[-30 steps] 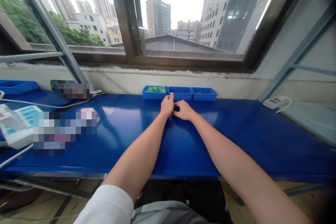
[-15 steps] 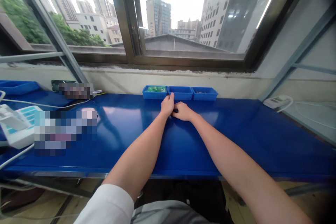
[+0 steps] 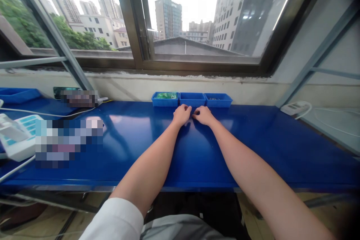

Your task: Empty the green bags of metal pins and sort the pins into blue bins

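Over the blue tabletop (image 3: pixel 132 153), my left hand (image 3: pixel 182 115) is closed, its thumb and fingers curled together. Close to its right, my right hand (image 3: pixel 203 116) is bent into a pinch. A small gap parts the two hands. Whatever either one grips is too small or too hidden to make out. Just beyond them, three small blue bins stand in a row against the wall. The left bin (image 3: pixel 165 102) holds green-looking packets, and the right bin (image 3: pixel 218 104) has small dark pieces in it. Nearest to my fingertips is the middle bin (image 3: pixel 192 104).
At the left lie a white device (image 3: pixel 19 146) with blue stripes, a cable and blurred-out items. A blue tray (image 3: pixel 19 95) sits farther back. On the right, a white power strip (image 3: pixel 294 108) with a cord rests near a metal frame post (image 3: pixel 303 60). A window rises behind.
My hands were nearly together around a small dark object. Now they have drawn apart slightly, the right hand moving right, and the dark object can no longer be made out.
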`<act>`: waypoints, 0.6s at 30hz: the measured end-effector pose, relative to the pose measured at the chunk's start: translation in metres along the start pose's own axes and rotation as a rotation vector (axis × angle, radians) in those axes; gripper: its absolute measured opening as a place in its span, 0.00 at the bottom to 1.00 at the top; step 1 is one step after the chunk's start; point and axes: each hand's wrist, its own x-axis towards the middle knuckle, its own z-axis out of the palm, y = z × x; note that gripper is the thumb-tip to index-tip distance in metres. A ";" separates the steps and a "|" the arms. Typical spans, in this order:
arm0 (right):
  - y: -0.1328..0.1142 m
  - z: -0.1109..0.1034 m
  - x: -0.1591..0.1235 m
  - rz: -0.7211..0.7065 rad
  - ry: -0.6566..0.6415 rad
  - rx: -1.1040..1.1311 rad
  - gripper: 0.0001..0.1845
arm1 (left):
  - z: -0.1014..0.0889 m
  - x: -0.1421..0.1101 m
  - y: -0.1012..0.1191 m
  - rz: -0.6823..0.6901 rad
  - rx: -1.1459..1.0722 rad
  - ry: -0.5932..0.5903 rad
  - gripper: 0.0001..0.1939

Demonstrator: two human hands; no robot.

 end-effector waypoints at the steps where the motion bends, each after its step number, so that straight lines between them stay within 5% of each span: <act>1: 0.000 0.000 0.000 -0.023 -0.001 0.001 0.10 | 0.001 0.000 0.000 0.024 0.048 -0.012 0.16; 7: 0.000 0.003 0.001 -0.113 0.008 0.041 0.10 | 0.001 -0.004 0.002 0.154 0.248 -0.092 0.15; 18: 0.000 -0.002 0.001 -0.022 0.176 0.153 0.25 | -0.001 -0.007 0.004 0.260 0.101 -0.069 0.12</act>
